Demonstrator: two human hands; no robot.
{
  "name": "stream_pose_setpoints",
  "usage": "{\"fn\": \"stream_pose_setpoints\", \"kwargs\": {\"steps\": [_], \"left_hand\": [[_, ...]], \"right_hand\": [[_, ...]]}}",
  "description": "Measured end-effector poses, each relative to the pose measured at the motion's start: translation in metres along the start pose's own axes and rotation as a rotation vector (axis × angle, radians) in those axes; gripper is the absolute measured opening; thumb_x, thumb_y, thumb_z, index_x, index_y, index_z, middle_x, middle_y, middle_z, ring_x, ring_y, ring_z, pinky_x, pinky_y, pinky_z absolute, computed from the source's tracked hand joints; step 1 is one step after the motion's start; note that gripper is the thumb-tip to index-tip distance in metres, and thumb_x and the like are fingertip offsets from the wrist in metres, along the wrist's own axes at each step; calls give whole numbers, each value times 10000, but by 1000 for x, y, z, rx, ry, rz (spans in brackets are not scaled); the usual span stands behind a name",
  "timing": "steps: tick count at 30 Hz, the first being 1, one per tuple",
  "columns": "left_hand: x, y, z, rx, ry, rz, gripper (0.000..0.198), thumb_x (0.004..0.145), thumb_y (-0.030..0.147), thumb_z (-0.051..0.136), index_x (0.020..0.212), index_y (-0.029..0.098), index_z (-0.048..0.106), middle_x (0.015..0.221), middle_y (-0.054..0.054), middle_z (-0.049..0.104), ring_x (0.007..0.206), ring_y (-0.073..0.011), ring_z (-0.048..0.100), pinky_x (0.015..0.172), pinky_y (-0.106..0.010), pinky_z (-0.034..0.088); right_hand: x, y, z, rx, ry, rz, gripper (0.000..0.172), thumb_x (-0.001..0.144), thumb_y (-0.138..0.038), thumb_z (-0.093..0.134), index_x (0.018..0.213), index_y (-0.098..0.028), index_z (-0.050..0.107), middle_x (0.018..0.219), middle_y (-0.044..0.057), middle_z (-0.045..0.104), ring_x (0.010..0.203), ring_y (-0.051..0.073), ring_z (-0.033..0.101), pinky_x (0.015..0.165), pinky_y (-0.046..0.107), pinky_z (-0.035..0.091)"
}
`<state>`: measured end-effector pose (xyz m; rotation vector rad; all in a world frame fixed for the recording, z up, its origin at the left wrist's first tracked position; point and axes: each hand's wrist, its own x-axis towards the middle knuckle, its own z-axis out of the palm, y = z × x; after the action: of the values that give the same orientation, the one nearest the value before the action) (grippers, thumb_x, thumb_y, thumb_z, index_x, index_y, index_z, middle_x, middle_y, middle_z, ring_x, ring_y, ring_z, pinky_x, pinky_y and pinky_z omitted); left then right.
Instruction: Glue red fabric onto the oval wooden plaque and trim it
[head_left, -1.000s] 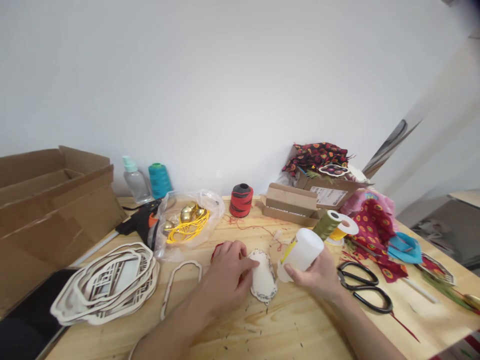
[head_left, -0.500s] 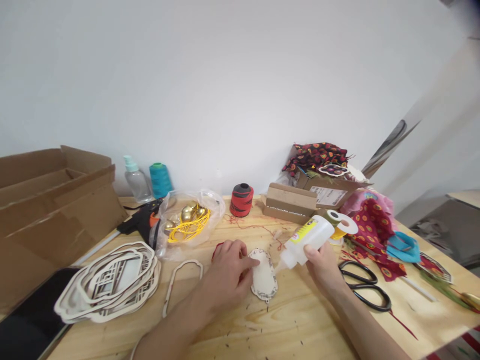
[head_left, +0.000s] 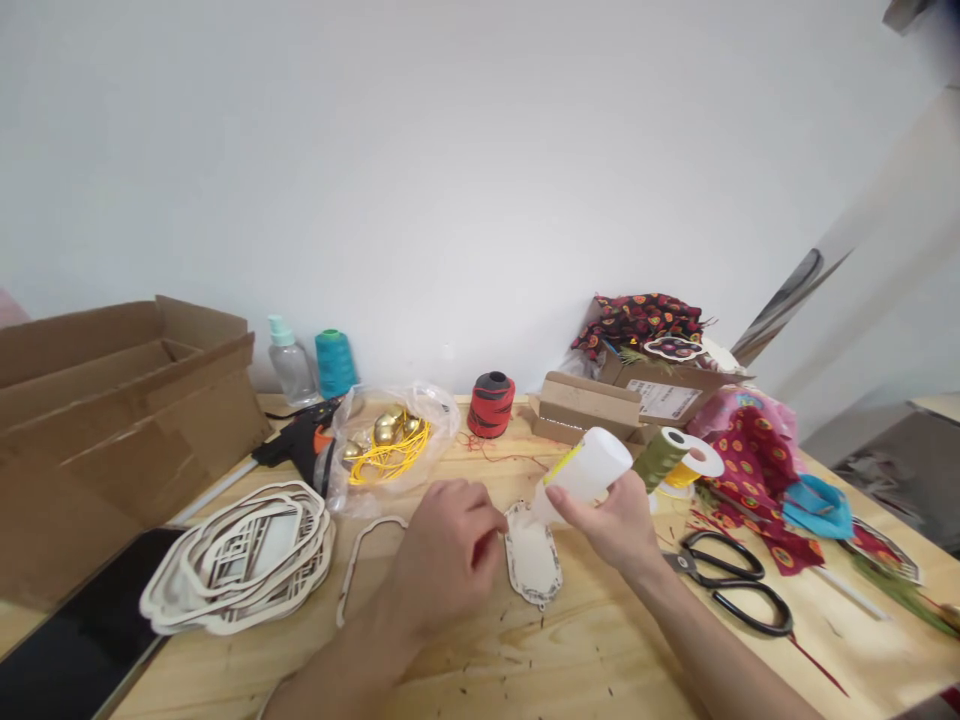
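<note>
My right hand (head_left: 615,520) is wrapped round a white squeeze glue bottle (head_left: 592,465) with a yellow label. The bottle tilts with its nozzle end down over the top of a small pale wooden plaque (head_left: 535,565), whose scalloped border has a dark pattern. The nozzle tip is hard to make out. At the plaque's left edge, my left hand (head_left: 454,535) is closed with curled fingers, and whatever they may hold is hidden. The index fingertip is at or very near that edge. A thin wooden outline frame (head_left: 356,560) lies left of this hand, partly covered by it.
To the left lie stacked wooden frames (head_left: 240,600), a black tablet-like slab (head_left: 82,640), a cardboard box (head_left: 127,450) and a glue gun (head_left: 296,445). A bag of bells (head_left: 390,435) and red thread (head_left: 491,405) stand behind. Scissors (head_left: 735,575), ribbon spools (head_left: 664,455) and fabric (head_left: 757,480) are right.
The bottle has swung left and tipped more steeply over the plaque's top. My left index finger has drawn back from the plaque's face to its edge. The whole view has shifted slightly.
</note>
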<state>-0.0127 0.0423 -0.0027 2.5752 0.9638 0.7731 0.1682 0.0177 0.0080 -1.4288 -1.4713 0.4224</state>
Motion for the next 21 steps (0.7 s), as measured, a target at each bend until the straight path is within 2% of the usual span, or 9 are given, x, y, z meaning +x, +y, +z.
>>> {"fn": "stream_pose_setpoints", "kwargs": {"steps": [3,5,7,10,12,14,17,21], "left_hand": [[-11,27,15,155,-73,-15,180,696,87,462,648,158,620,656,-58,594,680,-223,542,645,-391,454],[-18,40,34,216,-69,30,199,689,79,465,764,138,639,765,-85,650,733,-237,588,638,-368,490],[-25,47,56,254,60,156,210,719,155,471,822,98,645,877,-124,685,809,-249,619,682,-342,513],[-30,47,83,288,274,300,320,803,280,400,751,92,654,804,-117,718,740,-206,654,685,-278,522],[-31,44,93,303,378,310,380,846,275,336,714,104,649,756,-97,726,693,-180,662,666,-249,521],[-32,41,101,297,432,258,387,869,209,297,714,117,640,742,-68,730,681,-156,664,662,-230,517],[-36,35,110,268,421,215,368,874,161,289,744,129,631,772,-48,730,704,-146,664,676,-226,518],[-43,30,120,249,325,215,302,863,177,340,803,133,633,847,-69,725,770,-177,663,705,-262,531]], "right_hand": [[7,4,5,-21,-1,-8,180,668,-332,622,621,-171,555,587,47,648,519,192,607,452,262,488],[8,8,8,-43,-17,-23,188,642,-343,651,635,-179,559,585,31,644,528,191,605,459,262,489],[8,12,12,-74,-16,-39,203,612,-353,677,650,-189,563,581,18,638,561,201,607,474,269,491],[9,18,16,-114,9,-52,210,606,-363,676,666,-193,569,605,28,640,643,231,614,499,285,495],[12,21,18,-129,22,-56,209,610,-364,668,668,-189,570,621,42,644,681,246,616,509,293,497],[14,22,19,-138,27,-59,210,610,-363,665,668,-185,569,630,49,646,689,250,615,514,297,498],[15,22,20,-144,31,-62,216,616,-367,660,663,-183,556,620,43,641,639,232,612,510,293,496],[13,19,20,-130,74,-46,233,627,-379,647,659,-185,521,586,25,619,528,191,582,481,284,486]]}}
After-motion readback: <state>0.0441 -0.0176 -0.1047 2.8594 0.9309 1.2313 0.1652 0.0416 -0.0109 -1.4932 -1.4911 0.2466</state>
